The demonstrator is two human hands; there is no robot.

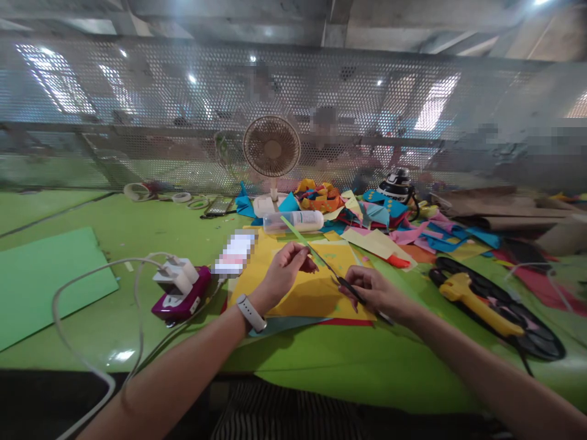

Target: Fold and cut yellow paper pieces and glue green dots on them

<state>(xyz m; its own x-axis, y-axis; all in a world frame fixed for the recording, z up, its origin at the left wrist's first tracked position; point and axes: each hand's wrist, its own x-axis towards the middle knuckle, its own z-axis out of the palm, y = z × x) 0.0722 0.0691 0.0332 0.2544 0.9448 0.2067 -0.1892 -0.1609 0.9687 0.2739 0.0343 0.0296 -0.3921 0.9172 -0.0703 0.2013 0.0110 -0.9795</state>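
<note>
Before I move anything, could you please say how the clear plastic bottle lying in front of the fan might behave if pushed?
The bottle looks round and lies on its side, so it would probably roll. Its smooth, see-through plastic may feel slippery and fairly light, though its fill is unclear.

The light is moderate: the ceiling (284, 33) stays grey and rather dim, while bright windows (438, 101) and small lamps (191, 79) shine whitely through the perforated screen (165, 91). On the glossy green surface (316, 360) there is a white glare at the lower left. Soft shadow lies on the yellow sheet (305, 302) under the left hand (285, 269). The outer edges look stretched and smeared. Coarse pixel blocks cover the phone (235, 252). Behind the screen, shapes are perhaps out of focus.
</note>
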